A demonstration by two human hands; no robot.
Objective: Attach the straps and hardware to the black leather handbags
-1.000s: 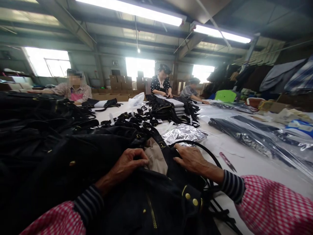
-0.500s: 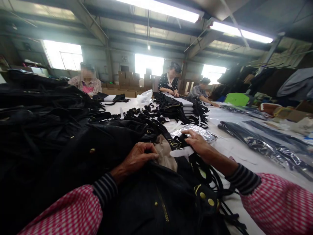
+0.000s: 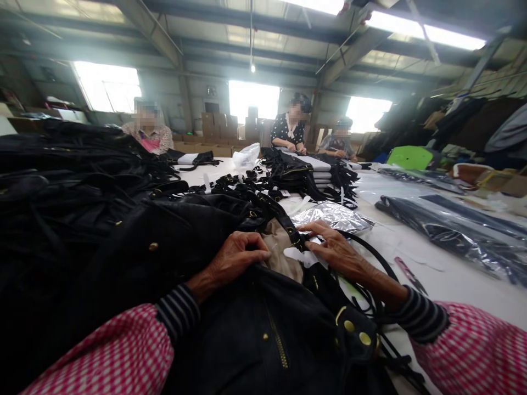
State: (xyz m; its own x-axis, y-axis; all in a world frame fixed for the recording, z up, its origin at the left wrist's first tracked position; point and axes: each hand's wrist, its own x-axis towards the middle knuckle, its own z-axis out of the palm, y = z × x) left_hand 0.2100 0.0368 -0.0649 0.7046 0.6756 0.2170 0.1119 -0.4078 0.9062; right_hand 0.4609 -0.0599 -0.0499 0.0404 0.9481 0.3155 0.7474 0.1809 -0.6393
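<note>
Spread before me is a black leather-look jacket (image 3: 247, 329) with a brass zip, gold snaps and a beige lining (image 3: 282, 252) showing at its opening. My left hand (image 3: 236, 258) pinches the edge at the lining, thumb against forefinger. On the other side of the opening, my right hand (image 3: 335, 249) has its thumb and fingers closed round a black strap (image 3: 294, 237) with gold eyelets. A white tab (image 3: 302, 256) sticks out just below those fingers. Thin black cords (image 3: 401, 359) trail from the jacket's right side onto the table.
Black pieces are heaped (image 3: 69, 164) at the left. Ahead stand a folded stack (image 3: 317, 173) and crumpled silver wrapping (image 3: 335, 215). To the right lie a pink-handled tool (image 3: 409, 274) and dark pieces in clear plastic (image 3: 453, 236). Several people work across the white table (image 3: 444, 296).
My right hand has shifted along the strap, its fingers now lower and nearer the opening. The left hand keeps its pinch. The pink-handled tool has come into clearer view, and the view has shifted slightly.
</note>
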